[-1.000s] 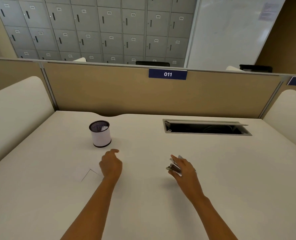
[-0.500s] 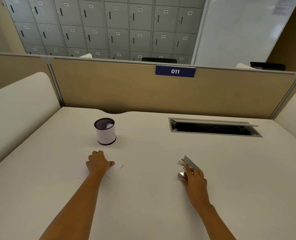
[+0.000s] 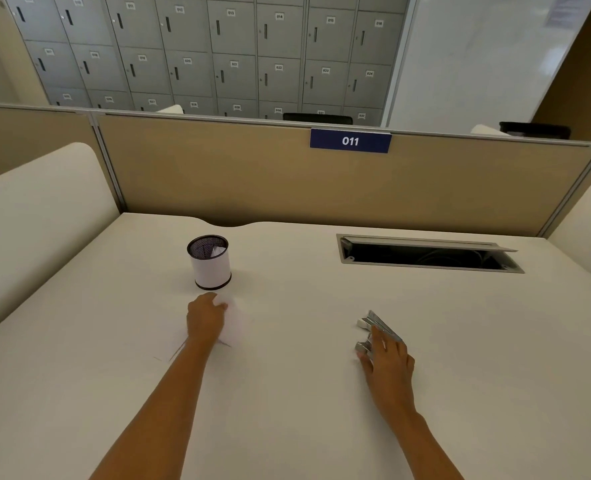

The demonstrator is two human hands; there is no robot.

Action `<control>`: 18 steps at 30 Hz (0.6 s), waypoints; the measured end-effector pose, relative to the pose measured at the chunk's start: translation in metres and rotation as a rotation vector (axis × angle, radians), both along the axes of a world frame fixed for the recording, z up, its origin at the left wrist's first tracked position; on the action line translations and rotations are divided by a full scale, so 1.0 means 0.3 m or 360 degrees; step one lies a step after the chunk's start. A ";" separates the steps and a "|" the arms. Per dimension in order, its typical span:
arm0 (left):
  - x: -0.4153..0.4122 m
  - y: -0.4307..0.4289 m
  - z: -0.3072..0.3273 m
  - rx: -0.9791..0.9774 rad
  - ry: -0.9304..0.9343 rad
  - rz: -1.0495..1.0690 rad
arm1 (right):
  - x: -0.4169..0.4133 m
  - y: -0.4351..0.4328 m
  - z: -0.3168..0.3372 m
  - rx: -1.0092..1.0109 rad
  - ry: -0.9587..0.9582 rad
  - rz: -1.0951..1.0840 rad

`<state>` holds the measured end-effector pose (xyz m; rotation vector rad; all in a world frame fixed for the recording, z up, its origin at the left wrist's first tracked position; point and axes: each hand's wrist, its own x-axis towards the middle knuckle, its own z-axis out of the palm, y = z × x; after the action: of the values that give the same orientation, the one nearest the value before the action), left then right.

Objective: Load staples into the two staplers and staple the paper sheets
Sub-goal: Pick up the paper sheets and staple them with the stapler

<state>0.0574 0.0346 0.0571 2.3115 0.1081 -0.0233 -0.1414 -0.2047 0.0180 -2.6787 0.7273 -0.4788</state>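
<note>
— What lies nearest on the table (image 3: 287, 427)?

— Two bare forearms reach across its plain cream top. The right hand (image 3: 389, 358) lies over a silver stapler (image 3: 378, 323), fingers along its top and thumb curled at its left side, gripping it. The metal parts fan apart at the far end, and I cannot tell whether that is one stapler swung open or two. Any marking on it is too small to read.

— And the other side?

— The left hand (image 3: 205, 318) sits knuckles up on the white paper sheets (image 3: 235, 329), well apart from the stapler. Its fingers are curled down, clutching paper that bulges, blurred, at the fingertips.

— What is beyond them?

— Just past the left hand stands a mesh cup (image 3: 211, 265), black inside with a white band round it and a white scrap within. Farther back on the right, a cable hatch (image 3: 425, 259) is sunk in the table with its flap raised.

— Any writing?

— A blue plate (image 3: 350, 141) on the tan partition (image 3: 217, 174) reads "011". Behind it, grey lockers (image 3: 217, 57) carry small number tags: 013 to 016 in one row, 020 to 024 below. A whiteboard (image 3: 477, 57) stands to their right
</note>
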 end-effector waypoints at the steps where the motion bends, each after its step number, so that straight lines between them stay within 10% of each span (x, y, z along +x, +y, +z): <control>1: -0.017 -0.019 0.016 -0.0144 -0.0031 0.0011 | 0.012 0.018 0.016 0.0111 -0.0161 0.0030; 10: -0.194 -0.245 0.110 -0.1390 0.0460 -0.0077 | 0.195 0.200 0.192 0.2011 -0.0576 -0.0058; 18: -0.289 -0.289 0.129 -0.1283 0.0355 -0.0041 | 0.208 0.215 0.214 0.1401 -0.1104 -0.0325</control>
<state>-0.0295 -0.0520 0.0958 1.4980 0.1493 -0.2853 -0.0791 -0.1401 0.0822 -1.4940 0.7486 -0.8340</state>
